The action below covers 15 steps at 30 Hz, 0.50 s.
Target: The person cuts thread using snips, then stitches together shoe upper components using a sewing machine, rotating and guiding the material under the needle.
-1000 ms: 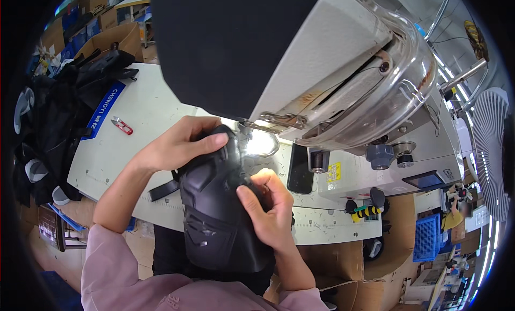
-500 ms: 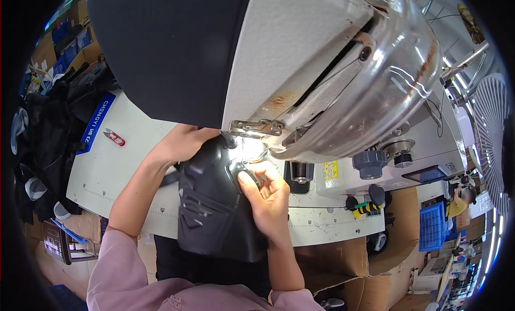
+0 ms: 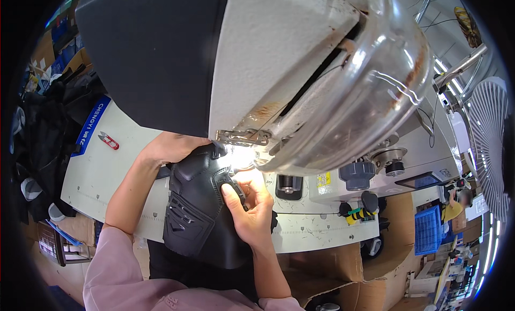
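A black leather-like padded piece with stitched seams and a raised moulded panel hangs over the table's near edge, its upper end under the sewing machine head. A bright lamp lights the spot at the needle, where glare hides the detail. My right hand grips the piece's right side, thumb on top and fingers curled beneath the edge. My left hand rests at the piece's upper left, close to the needle area. Its fingers are hidden behind the machine head and the piece.
Red-handled thread snips lie on the white table at left. Dark cloth items are heaped beyond it. A cardboard box stands below right, near a blue crate. A fan and another person are at far right.
The whole view has shifted slightly, moving the machine and table left in the picture. The black piece has turned a little, showing more of its moulded panel. My right hand keeps its hold.
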Tool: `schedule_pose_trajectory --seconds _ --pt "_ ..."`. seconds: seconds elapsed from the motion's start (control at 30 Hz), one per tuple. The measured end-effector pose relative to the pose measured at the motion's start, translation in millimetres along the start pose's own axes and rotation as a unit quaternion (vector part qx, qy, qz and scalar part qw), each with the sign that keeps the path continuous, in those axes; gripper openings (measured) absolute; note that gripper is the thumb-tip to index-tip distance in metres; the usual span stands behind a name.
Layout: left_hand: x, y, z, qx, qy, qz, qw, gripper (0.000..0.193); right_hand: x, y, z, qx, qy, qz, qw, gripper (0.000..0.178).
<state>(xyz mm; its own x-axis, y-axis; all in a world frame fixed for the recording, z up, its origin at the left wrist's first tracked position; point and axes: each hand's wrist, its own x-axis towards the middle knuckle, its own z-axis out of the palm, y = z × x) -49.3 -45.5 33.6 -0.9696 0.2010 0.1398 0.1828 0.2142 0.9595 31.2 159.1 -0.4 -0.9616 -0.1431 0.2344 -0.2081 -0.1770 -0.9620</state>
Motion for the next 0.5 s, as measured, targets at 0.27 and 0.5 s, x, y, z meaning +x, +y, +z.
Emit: schedule_pose_trajectory --seconds 0.27,0.5 --pt "8 -10 17 0.04 0.05 0.121 0.991 0.025 -5 6 9 -0.112 0.069 -0.057 0.99 0.014" --pt "15 -29 -8 0.062 -0.029 0.112 0.991 0.025 -13 -1 16 -0.176 0.083 -0.034 0.98 0.022"
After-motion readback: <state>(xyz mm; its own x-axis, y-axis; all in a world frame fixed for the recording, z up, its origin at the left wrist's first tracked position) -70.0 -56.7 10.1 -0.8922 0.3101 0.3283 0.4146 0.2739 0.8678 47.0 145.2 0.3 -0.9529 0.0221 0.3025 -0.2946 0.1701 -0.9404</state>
